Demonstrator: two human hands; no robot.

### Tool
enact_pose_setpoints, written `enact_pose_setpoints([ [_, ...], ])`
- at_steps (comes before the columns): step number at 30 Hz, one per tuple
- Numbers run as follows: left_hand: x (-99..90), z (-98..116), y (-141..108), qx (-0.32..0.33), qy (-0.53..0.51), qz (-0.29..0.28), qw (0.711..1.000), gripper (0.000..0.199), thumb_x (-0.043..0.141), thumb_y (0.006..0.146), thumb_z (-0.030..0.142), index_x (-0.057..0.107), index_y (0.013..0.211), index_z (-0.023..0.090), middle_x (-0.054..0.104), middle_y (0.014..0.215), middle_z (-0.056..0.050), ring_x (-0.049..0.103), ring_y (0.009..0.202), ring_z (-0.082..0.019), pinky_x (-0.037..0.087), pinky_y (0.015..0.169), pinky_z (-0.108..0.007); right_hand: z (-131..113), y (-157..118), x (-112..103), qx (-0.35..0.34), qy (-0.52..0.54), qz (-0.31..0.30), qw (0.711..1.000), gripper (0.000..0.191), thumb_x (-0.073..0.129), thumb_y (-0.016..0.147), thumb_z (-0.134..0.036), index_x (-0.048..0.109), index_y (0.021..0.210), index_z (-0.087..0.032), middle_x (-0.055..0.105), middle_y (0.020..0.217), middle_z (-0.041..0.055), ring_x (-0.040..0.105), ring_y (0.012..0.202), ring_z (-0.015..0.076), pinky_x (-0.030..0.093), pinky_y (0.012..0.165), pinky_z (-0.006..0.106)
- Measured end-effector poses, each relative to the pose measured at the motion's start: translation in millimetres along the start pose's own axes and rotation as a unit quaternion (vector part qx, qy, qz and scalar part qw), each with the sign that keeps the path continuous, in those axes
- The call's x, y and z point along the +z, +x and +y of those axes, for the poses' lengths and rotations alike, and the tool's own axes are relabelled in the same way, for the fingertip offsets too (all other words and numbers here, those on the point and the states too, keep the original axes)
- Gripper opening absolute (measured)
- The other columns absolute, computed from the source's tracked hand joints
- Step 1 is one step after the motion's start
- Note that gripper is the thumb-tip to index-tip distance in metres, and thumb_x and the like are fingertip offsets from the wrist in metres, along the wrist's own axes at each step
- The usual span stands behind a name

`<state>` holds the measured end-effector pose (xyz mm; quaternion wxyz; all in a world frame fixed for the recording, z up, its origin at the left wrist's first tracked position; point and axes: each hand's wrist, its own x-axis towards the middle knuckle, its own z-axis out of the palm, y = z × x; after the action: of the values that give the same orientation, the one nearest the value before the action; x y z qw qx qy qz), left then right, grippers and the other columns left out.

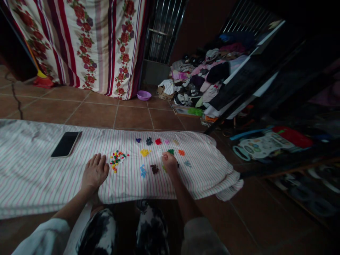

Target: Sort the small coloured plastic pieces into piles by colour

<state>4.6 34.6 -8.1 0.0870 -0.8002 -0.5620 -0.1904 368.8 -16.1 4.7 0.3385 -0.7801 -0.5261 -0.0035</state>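
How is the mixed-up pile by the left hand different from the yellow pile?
The mixed pile has several colours, like red, green, yellow and white; the yellow pile is only yellow. The mixed pile spreads wider, while the yellow pile is smaller and bunched up. The mixed pile lies right beside the left hand; the yellow pile is farther from it. Both are little pieces on the striped cloth.

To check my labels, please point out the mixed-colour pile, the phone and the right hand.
Mixed-colour pile [116, 158]: head view, middle of the pile.
Phone [66, 144]: head view, middle of its screen.
Right hand [170, 162]: head view, back of it.
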Motion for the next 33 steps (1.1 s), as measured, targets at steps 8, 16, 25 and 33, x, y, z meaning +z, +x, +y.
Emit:
enact_pose_setpoints([
  [8,-1.4,-0.1,-0.7,0.003,-0.007,-0.008,1.0,0.049,0.034,0.09,0.033,0.058,0.125,0.006,0.055,0.133,-0.023,0.045,0.131,-0.035,0.037,0.105,-0.048,11.3,9.2,12.8,-0.007,-0.069,-0.022,0.997,0.025,0.043,0.075,-0.012,0.067,0.08,-0.017,0.068,0.076,0.0064,0.062,0.078,0.0187,0.044,0.074,0.026],
  [16,-0.8,-0.8,-0.1,0.009,0.019,-0.008,1.0,0.049,0.033,0.091,0.032,0.058,0.125,0.006,0.056,0.133,-0.023,0.046,0.13,-0.034,0.038,0.105,-0.047,13.8,6.2,11.5,0.01,-0.064,-0.034,0.997,0.021,0.046,0.075,-0.014,0.065,0.084,-0.016,0.07,0.08,0.0062,0.062,0.079,0.0172,0.042,0.075,0.023],
  [25,1.0,-0.5,0.9,0.002,0.034,-0.01,0.999,0.049,0.034,0.091,0.032,0.059,0.124,0.008,0.057,0.133,-0.021,0.048,0.129,-0.033,0.038,0.104,-0.045,12.4,9.1,11.7,0.002,-0.07,-0.039,0.997,0.018,0.045,0.075,-0.015,0.062,0.074,-0.017,0.064,0.071,0.005,0.057,0.069,0.0161,0.039,0.068,0.024],
  [33,1.7,0.3,0.8,-0.013,0.015,-0.019,1.0,0.048,0.037,0.09,0.032,0.059,0.125,0.009,0.056,0.135,-0.02,0.046,0.131,-0.033,0.037,0.106,-0.045,-12.8,9.0,2.0,-0.043,-0.011,0.013,0.999,0.018,0.044,0.078,-0.019,0.062,0.08,-0.018,0.063,0.076,0.0052,0.056,0.073,0.0172,0.04,0.069,0.025],
])
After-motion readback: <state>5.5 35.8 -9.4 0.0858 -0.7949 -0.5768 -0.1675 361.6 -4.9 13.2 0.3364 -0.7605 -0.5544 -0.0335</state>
